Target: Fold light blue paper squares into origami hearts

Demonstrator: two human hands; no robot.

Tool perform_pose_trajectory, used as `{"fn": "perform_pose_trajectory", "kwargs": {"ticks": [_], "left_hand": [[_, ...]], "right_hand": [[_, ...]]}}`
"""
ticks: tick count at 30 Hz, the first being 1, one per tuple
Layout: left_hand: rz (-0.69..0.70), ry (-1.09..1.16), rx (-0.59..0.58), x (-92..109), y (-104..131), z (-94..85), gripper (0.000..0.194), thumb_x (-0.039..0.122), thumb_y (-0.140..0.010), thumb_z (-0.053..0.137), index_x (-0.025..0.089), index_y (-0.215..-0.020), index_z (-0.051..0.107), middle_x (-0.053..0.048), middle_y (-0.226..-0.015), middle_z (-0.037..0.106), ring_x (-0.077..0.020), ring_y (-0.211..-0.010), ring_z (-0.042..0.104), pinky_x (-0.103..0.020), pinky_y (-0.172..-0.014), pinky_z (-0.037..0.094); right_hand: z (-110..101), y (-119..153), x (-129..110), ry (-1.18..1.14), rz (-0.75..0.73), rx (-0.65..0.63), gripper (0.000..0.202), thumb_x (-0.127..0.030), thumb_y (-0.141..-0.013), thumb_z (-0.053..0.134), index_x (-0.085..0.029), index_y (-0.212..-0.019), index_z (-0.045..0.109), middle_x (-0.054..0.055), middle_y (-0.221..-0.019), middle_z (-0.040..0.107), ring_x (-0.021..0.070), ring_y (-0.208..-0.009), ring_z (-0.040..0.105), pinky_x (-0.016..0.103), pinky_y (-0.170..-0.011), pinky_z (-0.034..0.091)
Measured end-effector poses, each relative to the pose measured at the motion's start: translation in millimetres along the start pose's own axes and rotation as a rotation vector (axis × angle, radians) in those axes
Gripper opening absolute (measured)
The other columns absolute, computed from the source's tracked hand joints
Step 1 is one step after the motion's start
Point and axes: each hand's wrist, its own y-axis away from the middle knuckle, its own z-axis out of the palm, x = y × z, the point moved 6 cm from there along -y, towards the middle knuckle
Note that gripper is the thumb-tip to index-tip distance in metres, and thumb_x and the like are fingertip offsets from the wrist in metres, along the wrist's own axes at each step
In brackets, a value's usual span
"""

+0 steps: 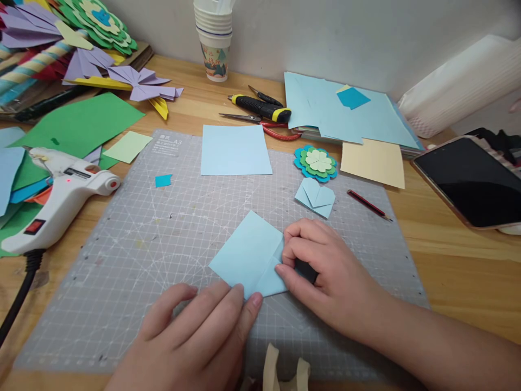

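A folded light blue paper (248, 252) lies turned on its corner in the middle of the grey cutting mat (134, 304). My right hand (325, 271) pinches its right side between thumb and fingers, where a flap is folded over. Along the lower left edge, my left hand (199, 326) rests with fingers stretched out, thumb and index fingertips touching the paper. A folded light blue paper heart (315, 198) lies beyond my right hand, below a layered paper flower (316, 163). Farther back on the mat is a flat light blue sheet (236, 150).
At the left lies a white glue gun (69, 190) with its cord. Behind the mat are scissors (280, 130), a utility knife (262, 107) and stacked paper cups (214, 43). A pencil (368, 205), a cream sheet (373, 163) and a phone (472, 179) lie right.
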Motion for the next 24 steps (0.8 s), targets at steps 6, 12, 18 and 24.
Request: {"fn": "perform_pose_trajectory", "kwargs": {"ticks": [6,12,18,24], "left_hand": [[-0.016,0.032,0.014,-1.0,-1.9,-4.0,0.024,0.023,-0.097,0.043,0.022,-0.104,0.066,0.005,-0.102,0.075,-0.011,-0.097,0.061,-0.028,-0.099,0.03],[-0.012,0.027,0.026,-0.2,0.1,-6.2,0.03,0.027,-0.1,0.038,0.024,-0.1,0.068,0.005,-0.1,0.076,-0.0112,-0.097,0.061,-0.027,-0.104,0.027],[-0.004,-0.024,0.024,-1.0,-0.7,-0.9,0.03,0.022,-0.098,0.039,0.027,-0.108,0.067,0.007,-0.1,0.075,-0.0107,-0.097,0.06,-0.029,-0.098,0.031],[0.028,-0.069,0.029,-0.7,2.7,0.1,0.032,0.02,-0.099,0.036,0.027,-0.107,0.065,0.008,-0.097,0.076,-0.0111,-0.097,0.059,-0.034,-0.082,0.036]], "right_hand": [[0.0,0.0,-1.2,-0.009,-0.007,0.005,0.016,-0.01,-0.084,0.056,-0.018,-0.072,0.049,0.001,-0.086,0.052,0.0176,-0.083,0.048,0.037,-0.076,0.036],[0.6,-0.9,0.3,0.002,-0.01,0.0,0.015,-0.011,-0.083,0.056,-0.019,-0.073,0.05,0.002,-0.086,0.052,0.0183,-0.084,0.048,0.037,-0.077,0.036],[1.7,-1.4,1.2,0.008,-0.005,0.0,0.015,-0.011,-0.084,0.056,-0.019,-0.072,0.049,0.002,-0.087,0.052,0.0186,-0.084,0.049,0.037,-0.077,0.036],[1.5,0.0,-0.7,0.003,-0.004,0.005,0.015,-0.011,-0.086,0.053,-0.019,-0.073,0.049,0.002,-0.086,0.052,0.0187,-0.084,0.049,0.038,-0.077,0.037]]}}
